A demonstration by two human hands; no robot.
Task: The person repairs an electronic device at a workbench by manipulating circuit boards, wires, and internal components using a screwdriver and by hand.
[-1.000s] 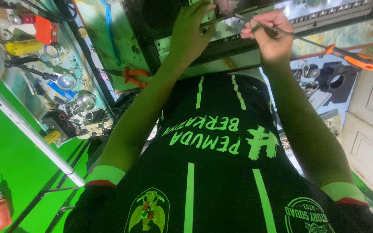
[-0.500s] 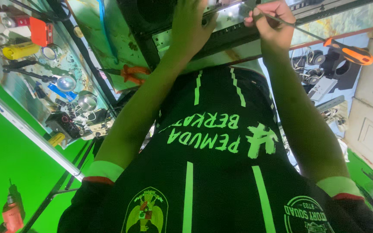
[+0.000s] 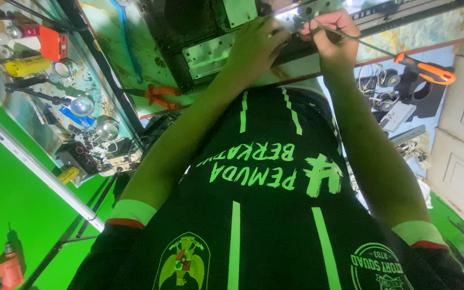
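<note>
Head view: right hand (image 3: pixel 334 37) grips orange-handled screwdriver (image 3: pixel 382 51), tip at metal chassis (image 3: pixel 216 53) edge; left hand (image 3: pixel 256 48) presses there, holding nothing visible. Mid-screwing; next needs steady tip alignment.

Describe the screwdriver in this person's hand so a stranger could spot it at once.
Start at the dark metal chassis along the top of the view, where both hands meet. The right hand pinches a thin metal shaft that slants away to the right and ends in the screwdriver handle. That orange and black handle, jutting out into open air, sets it apart from the orange pliers lying left of the arms.
</note>
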